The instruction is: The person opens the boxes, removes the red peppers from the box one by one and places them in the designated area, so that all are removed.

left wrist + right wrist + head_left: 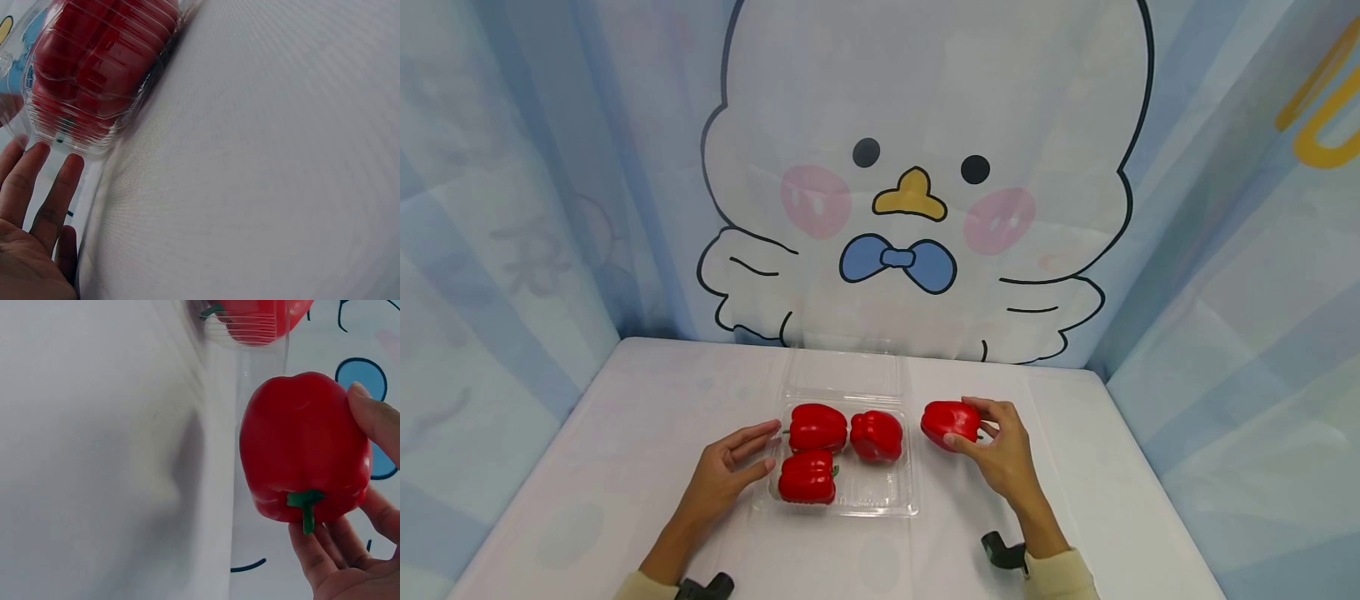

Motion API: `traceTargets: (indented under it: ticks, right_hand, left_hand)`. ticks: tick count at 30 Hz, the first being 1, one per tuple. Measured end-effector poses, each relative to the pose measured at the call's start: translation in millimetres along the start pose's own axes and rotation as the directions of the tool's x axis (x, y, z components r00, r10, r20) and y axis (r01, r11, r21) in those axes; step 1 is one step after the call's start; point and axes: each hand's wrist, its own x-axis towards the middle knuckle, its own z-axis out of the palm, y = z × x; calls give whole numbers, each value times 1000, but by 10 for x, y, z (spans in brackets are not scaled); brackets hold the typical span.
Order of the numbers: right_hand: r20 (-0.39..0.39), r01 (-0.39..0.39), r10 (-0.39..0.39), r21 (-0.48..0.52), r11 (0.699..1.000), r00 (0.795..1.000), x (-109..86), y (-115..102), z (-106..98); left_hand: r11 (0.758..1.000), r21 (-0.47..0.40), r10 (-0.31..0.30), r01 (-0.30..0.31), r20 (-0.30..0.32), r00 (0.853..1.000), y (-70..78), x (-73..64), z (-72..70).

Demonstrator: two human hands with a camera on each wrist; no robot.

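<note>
A clear plastic clamshell box (872, 502) lies on the table with its lid raised behind it. Inside are three red bell peppers: one at the back left (817, 427), one at the front left (807, 477), one at the right (876, 436). My right hand (1002, 446) grips another red bell pepper (306, 444) between thumb and fingers, held above the table to the right of the box. Its green stem (306, 503) shows in the right wrist view. My left hand (724, 467) is at the box's left side, fingers extended, fingertips touching or very near its wall.
The white table (587, 517) is bounded by a cloth backdrop (917, 100) with a cartoon bird behind and by cloth sides (1262, 333). The box's transparent lid (844, 372) reaches toward the backdrop. A black wrist mount (1003, 552) shows at my right wrist.
</note>
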Motion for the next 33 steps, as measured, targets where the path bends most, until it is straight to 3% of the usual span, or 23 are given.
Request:
traceTargets:
  ticks: [14, 33]
  right_hand:
    - [24, -68, 69, -14, 998, 997, 52, 212, 11]
    - [39, -105, 106, -22, 994, 994, 58, 273, 1]
  left_hand:
    - [1000, -4, -13, 13, 5, 1000, 7, -5, 5]
    - [1000, 28, -9, 9, -13, 1000, 29, -8, 9]
